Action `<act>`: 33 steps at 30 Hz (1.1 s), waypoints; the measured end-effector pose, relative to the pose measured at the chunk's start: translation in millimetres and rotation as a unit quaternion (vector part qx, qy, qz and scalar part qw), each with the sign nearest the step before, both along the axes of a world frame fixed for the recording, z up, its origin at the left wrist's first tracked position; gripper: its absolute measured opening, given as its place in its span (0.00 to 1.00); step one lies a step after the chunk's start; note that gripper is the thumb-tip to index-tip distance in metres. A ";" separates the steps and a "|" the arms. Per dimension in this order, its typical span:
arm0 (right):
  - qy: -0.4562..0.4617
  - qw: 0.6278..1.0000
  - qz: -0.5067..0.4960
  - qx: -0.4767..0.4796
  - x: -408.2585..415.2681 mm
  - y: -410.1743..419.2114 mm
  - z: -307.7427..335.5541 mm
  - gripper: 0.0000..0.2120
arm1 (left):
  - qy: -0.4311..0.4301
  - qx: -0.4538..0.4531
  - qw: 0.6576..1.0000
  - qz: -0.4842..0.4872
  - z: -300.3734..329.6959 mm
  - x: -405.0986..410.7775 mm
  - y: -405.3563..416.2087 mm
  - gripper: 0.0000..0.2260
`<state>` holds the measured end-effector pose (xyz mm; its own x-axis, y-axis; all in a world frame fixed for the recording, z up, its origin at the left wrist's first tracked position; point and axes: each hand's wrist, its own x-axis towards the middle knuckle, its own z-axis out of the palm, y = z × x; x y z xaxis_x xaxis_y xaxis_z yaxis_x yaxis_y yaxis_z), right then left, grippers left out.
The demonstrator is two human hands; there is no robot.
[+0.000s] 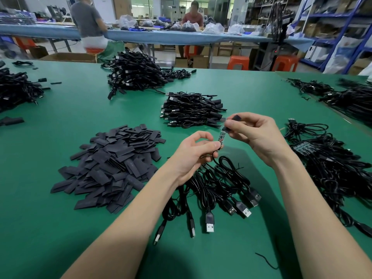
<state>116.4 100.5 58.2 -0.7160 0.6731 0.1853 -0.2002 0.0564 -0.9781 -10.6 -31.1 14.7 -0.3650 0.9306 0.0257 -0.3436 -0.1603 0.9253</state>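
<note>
While the left hand [194, 153] pinches the circuit board [221, 136], the right hand [255, 133] pinches a black sleeve [234, 120].

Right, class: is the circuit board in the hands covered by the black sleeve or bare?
Mostly bare: the circuit board shows green below the black sleeve, which the right hand pinches at its far end.

Bare table [60, 121] runs as a wide lane between the sleeve pile [112, 164] on the left and the far cable piles [136, 73]. A narrower gap lies between the sleeves and the near cables [217, 190], crossed by the left forearm [128, 224]. The middle pile [191, 111] blocks the way just beyond the right hand [255, 135]. On the right a cable heap [326, 164] crowds the edge; a green strip parts it from the near cables. The near-left corner lies open.
</note>
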 end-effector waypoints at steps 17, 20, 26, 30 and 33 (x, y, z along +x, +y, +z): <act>-0.102 0.984 0.136 -0.048 4.9 1.9 -4.1 0.11 | 0.004 -0.017 0.999 -0.032 4.1 0.6 -4.6 0.10; -0.077 0.983 0.149 -0.071 6.5 2.7 -6.0 0.09 | -0.017 -0.008 1.000 -0.021 4.1 1.3 -3.1 0.08; -0.053 0.991 0.061 -0.103 5.3 7.8 -12.4 0.06 | 0.107 -0.005 0.991 0.076 -0.8 7.9 0.7 0.08; -0.044 0.991 0.040 -0.118 2.5 7.5 -16.3 0.05 | 0.146 -0.002 0.981 0.128 -3.3 8.5 2.4 0.06; -0.034 0.990 0.028 -0.132 -0.3 7.7 -16.6 0.08 | 0.151 0.001 0.977 0.149 -3.0 9.5 3.8 0.05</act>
